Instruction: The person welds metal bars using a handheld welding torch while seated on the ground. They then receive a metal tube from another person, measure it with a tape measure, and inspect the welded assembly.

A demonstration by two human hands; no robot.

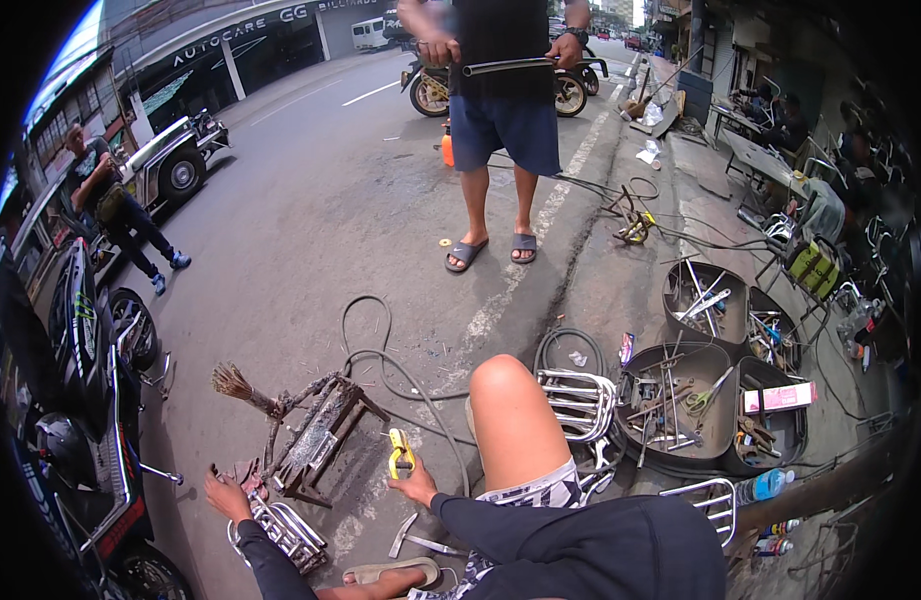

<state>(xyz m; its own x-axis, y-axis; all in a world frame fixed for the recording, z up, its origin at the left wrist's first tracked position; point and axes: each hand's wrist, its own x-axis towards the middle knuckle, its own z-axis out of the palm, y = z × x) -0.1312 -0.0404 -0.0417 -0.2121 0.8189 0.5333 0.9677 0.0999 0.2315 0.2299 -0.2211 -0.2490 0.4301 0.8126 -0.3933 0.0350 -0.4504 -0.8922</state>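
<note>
My right hand point(416, 486), in a dark sleeve, is closed around a yellow clamp-like tool point(398, 456) with a dark middle. It holds the tool upright just right of a low, rough metal stand point(325, 445). My left hand point(226, 496) reaches down at the lower left with its fingers apart. Beside it are reddish-brown scraps point(248, 474) and a chrome tubular rack point(288, 538), partly covered by my forearm. A wire brush point(246, 388) leans over the stand's far left corner. Near my sandalled foot lies a hammer point(420, 540).
A person in shorts point(505, 130) stands ahead holding a metal tube point(508, 66). Cables point(390, 355) loop over the road. Tool bins point(680, 400) and chrome racks point(577, 403) sit at right. A motorcycle point(90, 430) is parked at left; another person point(115, 190) stands farther back.
</note>
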